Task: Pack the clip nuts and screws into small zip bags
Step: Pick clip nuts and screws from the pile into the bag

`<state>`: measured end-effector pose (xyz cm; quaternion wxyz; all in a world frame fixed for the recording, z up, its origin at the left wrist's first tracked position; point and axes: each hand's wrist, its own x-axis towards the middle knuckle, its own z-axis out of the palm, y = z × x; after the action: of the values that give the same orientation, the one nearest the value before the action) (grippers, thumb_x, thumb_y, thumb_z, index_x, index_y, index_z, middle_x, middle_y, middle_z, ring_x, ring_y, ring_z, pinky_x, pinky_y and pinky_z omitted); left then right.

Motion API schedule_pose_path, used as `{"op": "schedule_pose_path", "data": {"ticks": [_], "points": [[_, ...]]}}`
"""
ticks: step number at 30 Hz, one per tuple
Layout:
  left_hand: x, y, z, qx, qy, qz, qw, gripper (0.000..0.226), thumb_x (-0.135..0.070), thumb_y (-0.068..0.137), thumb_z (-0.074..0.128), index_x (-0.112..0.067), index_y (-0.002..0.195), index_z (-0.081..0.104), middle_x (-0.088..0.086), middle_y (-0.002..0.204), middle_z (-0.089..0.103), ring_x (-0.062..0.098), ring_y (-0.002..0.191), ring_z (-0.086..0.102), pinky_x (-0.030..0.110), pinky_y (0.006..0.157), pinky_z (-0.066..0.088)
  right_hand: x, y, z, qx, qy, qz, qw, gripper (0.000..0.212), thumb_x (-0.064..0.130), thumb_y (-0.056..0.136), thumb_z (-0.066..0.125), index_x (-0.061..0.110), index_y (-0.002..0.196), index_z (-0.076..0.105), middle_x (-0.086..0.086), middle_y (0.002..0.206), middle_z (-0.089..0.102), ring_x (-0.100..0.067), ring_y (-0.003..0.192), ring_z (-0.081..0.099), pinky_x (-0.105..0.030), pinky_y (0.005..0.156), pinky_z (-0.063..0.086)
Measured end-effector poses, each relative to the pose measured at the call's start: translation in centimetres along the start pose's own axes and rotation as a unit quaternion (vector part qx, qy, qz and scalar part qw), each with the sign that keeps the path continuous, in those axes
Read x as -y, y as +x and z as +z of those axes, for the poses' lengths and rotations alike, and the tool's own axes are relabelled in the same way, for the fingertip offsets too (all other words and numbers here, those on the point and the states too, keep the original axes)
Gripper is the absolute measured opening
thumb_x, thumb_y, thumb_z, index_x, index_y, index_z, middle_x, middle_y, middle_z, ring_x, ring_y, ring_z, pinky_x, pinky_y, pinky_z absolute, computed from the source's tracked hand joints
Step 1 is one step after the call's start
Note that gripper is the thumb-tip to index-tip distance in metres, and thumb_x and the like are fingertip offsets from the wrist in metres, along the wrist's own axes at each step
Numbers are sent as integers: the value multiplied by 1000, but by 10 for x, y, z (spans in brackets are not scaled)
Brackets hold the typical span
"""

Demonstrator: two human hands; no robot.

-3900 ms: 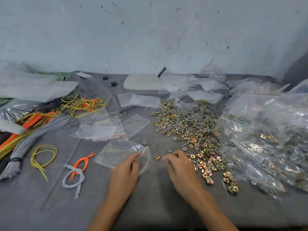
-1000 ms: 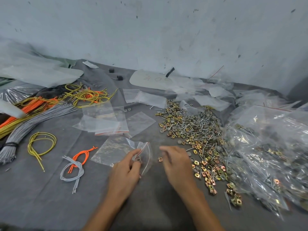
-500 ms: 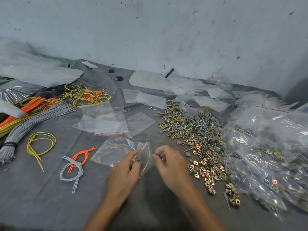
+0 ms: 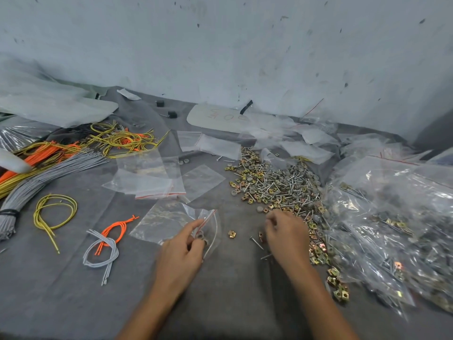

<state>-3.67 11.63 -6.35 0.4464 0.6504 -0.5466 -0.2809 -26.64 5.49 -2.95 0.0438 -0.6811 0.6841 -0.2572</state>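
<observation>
My left hand point(image 4: 182, 249) pinches the red-striped mouth of a small clear zip bag point(image 4: 169, 219) lying on the grey cloth; a few round washers show inside near my fingers. My right hand point(image 4: 285, 233) rests with curled fingers at the near edge of the pile of brass clip nuts and steel screws point(image 4: 277, 185); what its fingers hold I cannot see. A single clip nut point(image 4: 232, 233) and a loose screw point(image 4: 256, 242) lie between the two hands.
Empty zip bags point(image 4: 152, 177) lie behind the left hand. Large clear bags of packed hardware point(image 4: 392, 217) fill the right side. Grey, orange and yellow wire bundles point(image 4: 49, 163) lie left, with small wire loops point(image 4: 103, 249) near the front. A wall stands behind.
My right hand moved right, away from the bag mouth, back to the edge of the hardware pile. The left hand kept its pinch on the bag.
</observation>
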Motion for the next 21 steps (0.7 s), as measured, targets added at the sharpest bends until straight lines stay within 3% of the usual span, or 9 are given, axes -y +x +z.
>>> {"op": "schedule_pose_path", "data": {"ticks": [3, 6, 8, 11, 13, 17, 21], "points": [[0, 0, 0, 2, -2, -5, 1000, 50, -48, 73, 37, -58, 120, 53, -3, 63, 66, 13, 62, 63, 43, 69, 55, -17, 6, -2, 27, -79, 42, 996, 17, 39, 98, 55, 28, 103, 67, 4, 104, 66, -24, 99, 57, -38, 90, 42], [1, 1, 1, 3, 1, -3, 1000, 50, -47, 74, 38, -57, 120, 54, -2, 63, 66, 15, 62, 63, 44, 69, 55, -16, 6, -3, 66, -90, 16, 994, 11, 40, 98, 56, 32, 100, 63, 7, 106, 65, -22, 102, 54, -38, 91, 40], [2, 0, 1, 5, 1, 1, 1000, 48, -48, 74, 38, -61, 117, 54, -3, 62, 66, 13, 61, 63, 43, 69, 55, -9, 3, -7, 64, -53, -6, 996, 5, 34, 96, 60, 30, 94, 60, 8, 101, 65, -20, 97, 55, -39, 89, 41], [3, 1, 1, 5, 3, 5, 1000, 47, -46, 75, 39, -65, 115, 54, -4, 63, 67, 12, 61, 63, 42, 69, 56, 19, -13, -11, 69, 150, -28, 986, 10, 24, 91, 69, 26, 86, 62, 11, 88, 68, -8, 80, 60, -34, 78, 49], [4, 1, 1, 7, 5, 8, 1000, 46, -45, 76, 41, -66, 115, 54, -3, 63, 68, 13, 60, 64, 43, 67, 56, 47, -32, -6, 98, 230, -55, 967, 10, 23, 88, 72, 28, 85, 63, 15, 80, 68, -3, 73, 61, -29, 72, 51], [6, 1, 0, 7, 3, 14, 1000, 48, -44, 75, 43, -69, 114, 53, -3, 62, 66, 16, 59, 63, 45, 65, 57, 83, -53, 16, 122, 182, -116, 969, 14, 27, 88, 69, 28, 89, 55, 10, 85, 66, -14, 83, 59, -34, 73, 48], [6, 1, -1, 9, 5, 16, 1000, 48, -44, 75, 43, -65, 117, 54, -4, 61, 65, 14, 60, 62, 44, 68, 56, 85, -52, 22, 98, 184, -122, 970, 4, 28, 91, 66, 26, 94, 65, 9, 94, 68, -16, 90, 59, -35, 81, 48]]}}
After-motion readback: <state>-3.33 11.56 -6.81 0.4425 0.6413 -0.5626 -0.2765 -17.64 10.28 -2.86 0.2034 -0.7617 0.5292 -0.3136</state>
